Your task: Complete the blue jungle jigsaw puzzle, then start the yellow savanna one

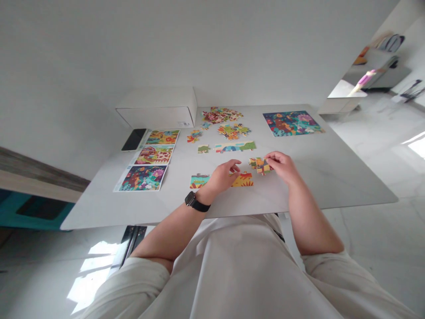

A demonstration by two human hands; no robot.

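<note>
My right hand (281, 165) pinches the right side of a small joined cluster of jigsaw puzzle pieces (261, 165), yellow and orange. To its left, my left hand (226, 175) has its fingers apart and curved over a joined bottom strip of the puzzle; whether they touch it is hidden. The strip's orange right part (244, 180) and teal left part (198, 180) show on either side of this hand. Above lies a joined strip with blue and green (235, 146), beside a single green piece (203, 149).
Loose pieces lie in a pile (222, 115), a nearer group (232, 131) and a few at left (194, 136). A picture sheet (151, 155), a black phone (133, 139) and a white box (156, 116) stand left. A finished dark-blue puzzle (290, 123) lies at back right.
</note>
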